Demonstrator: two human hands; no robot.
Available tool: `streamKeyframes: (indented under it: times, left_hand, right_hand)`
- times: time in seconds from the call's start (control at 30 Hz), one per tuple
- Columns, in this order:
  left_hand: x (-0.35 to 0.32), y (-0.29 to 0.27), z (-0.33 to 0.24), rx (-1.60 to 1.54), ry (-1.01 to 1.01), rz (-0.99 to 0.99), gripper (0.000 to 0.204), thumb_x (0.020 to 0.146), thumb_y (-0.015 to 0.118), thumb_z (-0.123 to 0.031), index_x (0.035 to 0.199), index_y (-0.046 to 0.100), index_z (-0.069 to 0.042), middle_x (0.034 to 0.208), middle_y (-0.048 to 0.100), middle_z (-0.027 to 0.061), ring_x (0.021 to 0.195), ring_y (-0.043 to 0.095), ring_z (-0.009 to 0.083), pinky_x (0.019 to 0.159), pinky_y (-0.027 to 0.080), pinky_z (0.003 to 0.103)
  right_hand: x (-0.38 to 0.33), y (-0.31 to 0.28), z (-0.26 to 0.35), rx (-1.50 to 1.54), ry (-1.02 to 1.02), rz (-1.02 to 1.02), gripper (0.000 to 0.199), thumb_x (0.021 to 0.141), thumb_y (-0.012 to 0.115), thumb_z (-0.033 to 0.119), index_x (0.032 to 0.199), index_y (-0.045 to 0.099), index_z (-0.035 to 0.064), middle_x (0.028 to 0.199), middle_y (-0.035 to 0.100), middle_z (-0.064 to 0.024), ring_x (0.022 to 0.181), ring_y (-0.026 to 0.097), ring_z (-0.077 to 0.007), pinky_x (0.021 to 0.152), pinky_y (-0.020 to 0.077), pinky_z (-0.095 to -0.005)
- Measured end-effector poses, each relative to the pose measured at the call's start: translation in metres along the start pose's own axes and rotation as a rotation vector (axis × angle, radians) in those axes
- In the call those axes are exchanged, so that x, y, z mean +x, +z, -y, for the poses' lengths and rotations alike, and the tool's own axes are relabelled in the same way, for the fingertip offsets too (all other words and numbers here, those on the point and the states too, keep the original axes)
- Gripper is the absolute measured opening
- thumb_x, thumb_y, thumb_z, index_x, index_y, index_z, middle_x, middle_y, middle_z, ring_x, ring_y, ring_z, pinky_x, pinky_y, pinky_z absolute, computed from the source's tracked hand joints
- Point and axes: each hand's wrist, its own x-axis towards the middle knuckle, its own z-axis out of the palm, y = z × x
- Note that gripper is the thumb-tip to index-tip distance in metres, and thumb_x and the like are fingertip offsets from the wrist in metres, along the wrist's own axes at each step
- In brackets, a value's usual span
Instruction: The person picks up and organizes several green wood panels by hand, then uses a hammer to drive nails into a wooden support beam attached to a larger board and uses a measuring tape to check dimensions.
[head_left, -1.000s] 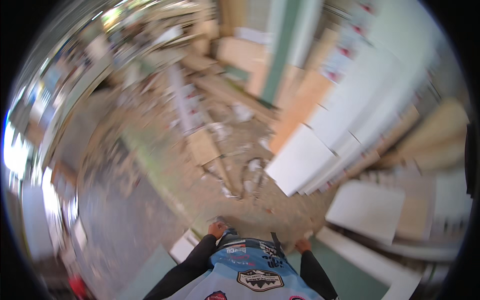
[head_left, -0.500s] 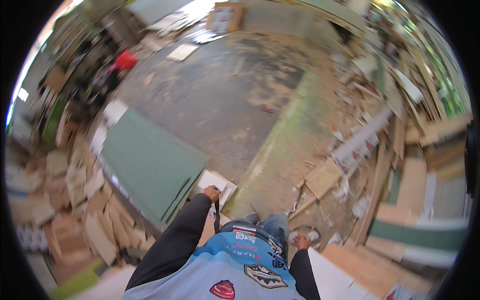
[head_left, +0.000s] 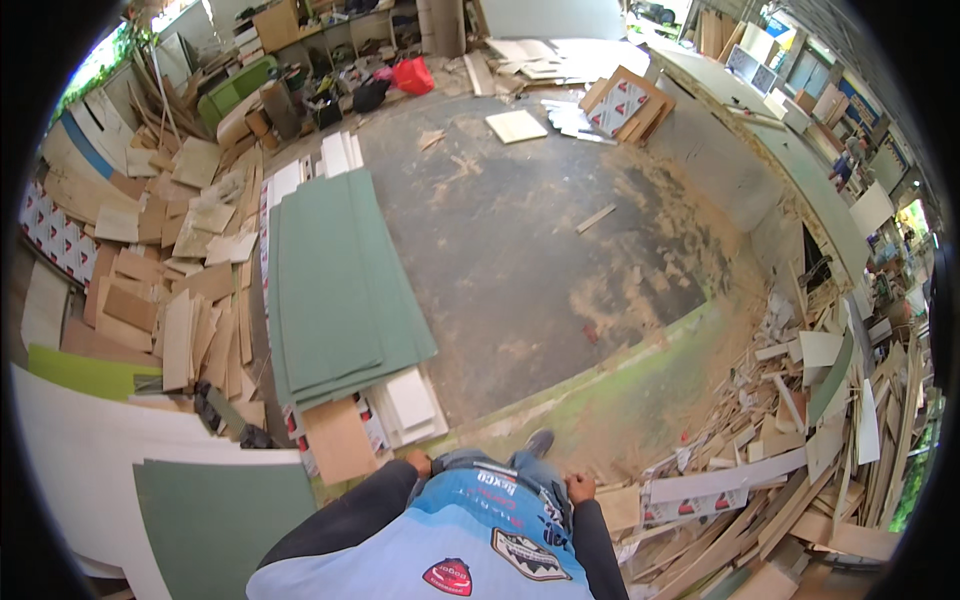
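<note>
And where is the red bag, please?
In the head view, the red bag sits upper left of centre, beyond the green stack, beside a black bundle.

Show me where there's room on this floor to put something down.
Widest is the dark floor right of the green boards, though sawdust and a thin strip lie on it. A smaller patch, the greenish band, lies ahead of the right hand. Heaped offcuts crowd the left and lower right.

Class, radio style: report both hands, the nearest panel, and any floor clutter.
Left hand and right hand beside waist, grips unclear. Tan panel just left of left hand, beside white boards. Scrap-wood pile along right side.
</note>
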Motion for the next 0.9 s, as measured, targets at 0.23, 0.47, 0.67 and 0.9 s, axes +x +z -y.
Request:
streamKeyframes:
  times: [0.23,0.47,0.67,0.9]
  left_hand:
    - [0.047,-0.021,-0.153,-0.349,0.032,-0.133,0.037,0.073,0.069,-0.037,0.094,0.073,-0.007,0.086,0.071,0.0150,0.078,0.069,0.0276,0.073,0.053,0.036]
    - [0.096,-0.028,-0.214,-0.204,0.114,-0.122,0.039,0.075,0.068,-0.037,0.094,0.071,-0.003,0.081,0.070,0.0168,0.072,0.069,0.0267,0.070,0.053,0.036]
    - [0.171,-0.053,-0.239,0.060,-0.014,0.084,0.037,0.073,0.069,-0.033,0.096,0.072,-0.004,0.089,0.071,0.0173,0.080,0.069,0.0296,0.073,0.053,0.038]
    - [0.365,-0.153,-0.394,0.202,0.004,0.198,0.032,0.075,0.063,-0.032,0.089,0.073,-0.005,0.085,0.070,0.0167,0.079,0.068,0.0313,0.075,0.053,0.041]
  right_hand:
    - [0.076,-0.099,0.028,0.127,0.384,0.252,0.031,0.087,0.062,0.028,0.108,0.064,0.0045,0.101,0.068,-0.0101,0.092,0.067,-0.0268,0.067,0.0563,-0.0409]
    - [0.123,-0.089,0.135,-0.234,0.462,0.721,0.037,0.092,0.055,0.037,0.121,0.062,0.0153,0.120,0.062,-0.0038,0.112,0.057,-0.0242,0.086,0.0496,-0.0493]
    - [0.238,-0.109,0.103,-0.165,0.247,0.791,0.037,0.089,0.058,0.028,0.119,0.065,0.0075,0.118,0.065,-0.0037,0.106,0.058,-0.0149,0.094,0.0435,-0.0322]
    - [0.366,-0.209,0.207,-0.019,0.028,0.501,0.045,0.091,0.057,0.043,0.118,0.065,0.0084,0.115,0.067,-0.0073,0.106,0.060,-0.0167,0.093,0.0437,-0.0301]
